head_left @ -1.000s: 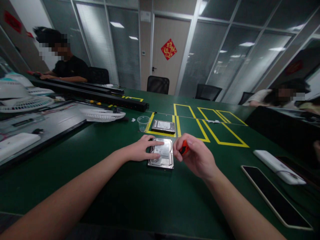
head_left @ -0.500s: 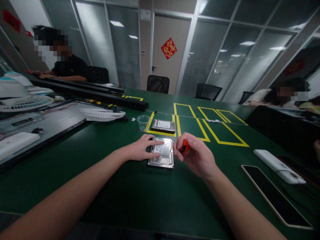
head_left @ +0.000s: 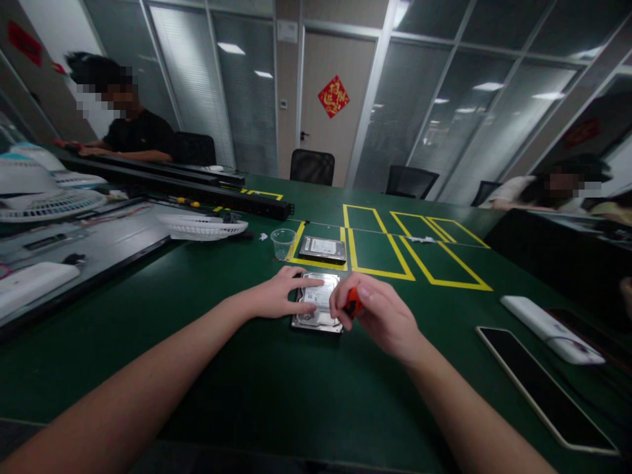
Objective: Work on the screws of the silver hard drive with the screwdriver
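A silver hard drive (head_left: pixel 318 311) lies flat on the green table (head_left: pixel 276 388) in front of me. My left hand (head_left: pixel 281 294) rests on its left side, fingers stretched flat across the label. My right hand (head_left: pixel 374 315) is closed around a small tool with an orange-red handle (head_left: pixel 352 301), held over the drive's right edge. A second hard drive (head_left: pixel 323 249) lies further back inside a yellow taped rectangle.
A clear plastic cup (head_left: pixel 283 243) stands left of the far drive. Yellow taped boxes (head_left: pixel 415 253) lie beyond. A white fan grille (head_left: pixel 202 227), long black bars (head_left: pixel 197 191) and fan parts lie at left. A white device (head_left: pixel 550 328) and dark tablet (head_left: pixel 543 388) lie right. Other people sit at both far sides.
My right hand with the orange-handled tool has moved left, from beside the drive to over its right edge. My left hand has stayed on the drive.
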### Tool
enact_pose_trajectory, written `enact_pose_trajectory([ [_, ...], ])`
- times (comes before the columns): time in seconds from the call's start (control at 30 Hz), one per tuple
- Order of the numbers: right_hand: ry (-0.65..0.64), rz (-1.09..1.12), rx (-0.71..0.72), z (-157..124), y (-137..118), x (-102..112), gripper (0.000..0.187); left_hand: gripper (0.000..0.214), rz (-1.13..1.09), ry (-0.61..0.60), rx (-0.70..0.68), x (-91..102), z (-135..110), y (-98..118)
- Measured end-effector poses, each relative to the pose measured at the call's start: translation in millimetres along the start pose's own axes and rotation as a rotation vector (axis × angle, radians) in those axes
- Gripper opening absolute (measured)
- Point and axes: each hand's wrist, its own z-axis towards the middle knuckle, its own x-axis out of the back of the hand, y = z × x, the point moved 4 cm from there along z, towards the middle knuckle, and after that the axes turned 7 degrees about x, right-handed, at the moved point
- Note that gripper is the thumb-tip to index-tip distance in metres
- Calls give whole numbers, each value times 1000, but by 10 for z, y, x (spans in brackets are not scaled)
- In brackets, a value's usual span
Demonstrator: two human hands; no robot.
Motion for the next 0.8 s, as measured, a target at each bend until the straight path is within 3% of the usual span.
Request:
enact_pose_trajectory([
  [0.17, -42, -14, -4, -5, 6, -30, 35, 69, -8, -11, 0, -6, 0, -15],
  [0.53, 117, 137, 5, 16, -24, 76, 26, 71, 8, -16, 0, 13, -1, 6],
  [0.8, 147, 200, -13, 38, -18, 52, 37, 71, -16, -35, 34, 7, -4, 2],
])
